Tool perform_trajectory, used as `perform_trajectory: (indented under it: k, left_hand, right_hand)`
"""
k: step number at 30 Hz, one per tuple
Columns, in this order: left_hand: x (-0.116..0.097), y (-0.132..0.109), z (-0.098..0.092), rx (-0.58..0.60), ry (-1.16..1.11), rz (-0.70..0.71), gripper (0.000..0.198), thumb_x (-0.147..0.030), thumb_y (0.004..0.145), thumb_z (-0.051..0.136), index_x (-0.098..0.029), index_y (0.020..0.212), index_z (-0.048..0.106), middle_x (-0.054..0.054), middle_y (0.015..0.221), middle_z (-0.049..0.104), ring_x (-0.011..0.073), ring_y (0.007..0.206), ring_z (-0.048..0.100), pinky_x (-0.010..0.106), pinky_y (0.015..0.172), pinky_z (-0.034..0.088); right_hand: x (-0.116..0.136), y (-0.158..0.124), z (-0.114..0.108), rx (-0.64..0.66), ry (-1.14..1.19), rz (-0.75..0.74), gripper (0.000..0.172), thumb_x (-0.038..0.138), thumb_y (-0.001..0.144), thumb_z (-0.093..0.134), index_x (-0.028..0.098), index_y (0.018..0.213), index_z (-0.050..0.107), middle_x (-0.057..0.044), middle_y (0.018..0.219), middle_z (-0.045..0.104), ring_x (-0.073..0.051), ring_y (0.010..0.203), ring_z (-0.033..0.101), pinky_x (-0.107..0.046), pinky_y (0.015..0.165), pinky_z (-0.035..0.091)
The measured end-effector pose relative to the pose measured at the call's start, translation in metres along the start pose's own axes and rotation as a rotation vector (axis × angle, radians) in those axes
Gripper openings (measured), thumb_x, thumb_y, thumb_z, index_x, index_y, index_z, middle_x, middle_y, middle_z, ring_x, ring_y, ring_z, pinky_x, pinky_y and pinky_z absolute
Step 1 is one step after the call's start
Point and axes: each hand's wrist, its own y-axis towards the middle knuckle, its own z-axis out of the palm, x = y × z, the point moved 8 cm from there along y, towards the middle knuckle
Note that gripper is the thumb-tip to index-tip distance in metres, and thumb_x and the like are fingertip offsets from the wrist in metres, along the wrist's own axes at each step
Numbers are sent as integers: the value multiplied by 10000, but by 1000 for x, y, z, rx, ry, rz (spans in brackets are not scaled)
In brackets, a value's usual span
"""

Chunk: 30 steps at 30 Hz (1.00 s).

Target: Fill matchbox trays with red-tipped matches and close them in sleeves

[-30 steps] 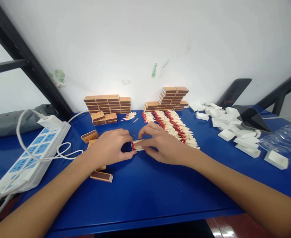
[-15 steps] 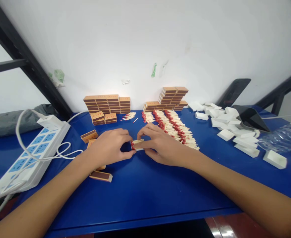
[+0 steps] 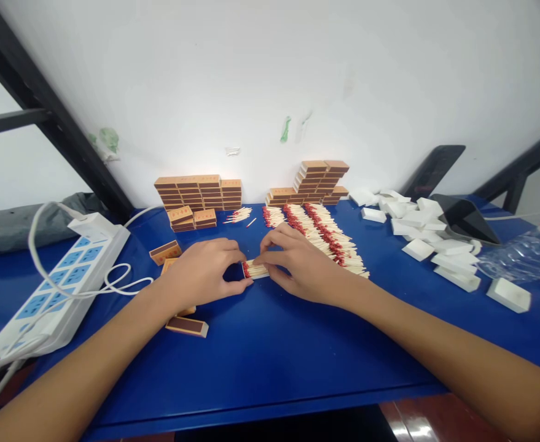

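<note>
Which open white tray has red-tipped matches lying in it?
The tray between the left hand and the right hand: red match heads show inside it. The other white trays, scattered on the right, show no matches.

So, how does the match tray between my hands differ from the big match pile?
The tray shows far fewer matches than the pile. The tray's matches sit within white walls; the pile's lie loose on the table. The tray is between the left hand and right hand; the pile spreads beyond the right hand. Both have red-headed matches pointing mostly left.

Wooden matches [image 3: 253,269] – smooth, glossy table [image 3: 270,350]
</note>
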Motion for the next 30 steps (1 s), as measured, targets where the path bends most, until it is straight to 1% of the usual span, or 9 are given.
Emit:
perform_trajectory:
  k: [6, 16, 18, 21, 23, 24, 26, 27, 30]
  left_hand:
    - [-1, 0, -1, 4, -20, 16, 291, -456, 984, 690, -182, 1054, 759, 69, 1048, 750, 259, 1017, 718, 382, 879, 545]
    - [1, 0, 1, 1, -34, 7, 304, -473, 976, 691, -185, 1046, 758, 83, 1052, 762, 272, 1005, 727, 384, 863, 551]
    - [6, 0, -7, -36, -78, -7, 375, -506, 963, 706, -191, 1160, 758, 89, 1094, 773, 276, 1029, 729, 393, 893, 558]
    - [19, -6, -32, -78, -180, -98, 607, -626, 873, 769, -216, 1317, 725, 81, 1115, 783, 271, 1005, 733, 392, 899, 570]
    - [30, -14, -43, 47, -249, -193, 565, -680, 802, 802, -237, 1151, 783, 51, 981, 776, 239, 856, 726, 336, 748, 566]
    - [32, -21, -45, 170, -287, -225, 513, -678, 778, 816, -247, 1055, 804, 36, 909, 766, 226, 795, 717, 311, 679, 548]
    - [30, -36, -45, 412, -356, -244, 461, -620, 716, 874, -288, 1031, 825, 13, 886, 770, 217, 776, 715, 272, 616, 522]
    - [29, -43, -46, 479, -375, -245, 447, -588, 694, 896, -306, 1035, 830, 4, 887, 773, 215, 791, 714, 258, 612, 514]
    - [25, -54, -46, 549, -348, -259, 470, -549, 605, 954, -316, 998, 841, -9, 866, 752, 209, 788, 696, 245, 585, 479]
  right_hand:
    - [-1, 0, 0, -4, 33, 16, 261, 54, 972, 582, 186, 1036, 797, -112, 1064, 679, -259, 1046, 572, -446, 941, 520]
    - [-6, 0, 3, 5, 107, 75, 207, 178, 1048, 567, 207, 1117, 759, -106, 1065, 683, -265, 1050, 593, -474, 979, 522]
    - [-8, -1, 4, 26, 105, 97, 207, 239, 1059, 586, 208, 1200, 735, -113, 1104, 684, -276, 1081, 598, -492, 1007, 514]
    - [-11, -3, 5, 82, 94, 138, 342, 363, 1039, 665, 210, 1344, 680, -132, 1193, 678, -313, 1181, 584, -524, 1034, 506]
    - [-12, -4, 5, 116, 95, 151, 403, 423, 1028, 690, 198, 1362, 676, -137, 1210, 672, -318, 1206, 575, -529, 1050, 503]
    - [-12, -5, 5, 129, 98, 152, 410, 435, 1031, 689, 189, 1358, 681, -139, 1208, 670, -315, 1206, 575, -528, 1057, 502]
    - [-11, -5, 6, 144, 105, 147, 401, 434, 1043, 674, 180, 1354, 688, -140, 1198, 673, -309, 1196, 579, -529, 1065, 500]
    - [-11, -6, 6, 145, 109, 145, 404, 437, 1048, 667, 180, 1359, 686, -140, 1194, 675, -307, 1192, 583, -529, 1066, 501]
    - [-13, -6, 7, 148, 118, 154, 440, 471, 1048, 665, 182, 1379, 677, -136, 1180, 680, -307, 1183, 597, -525, 1057, 507]
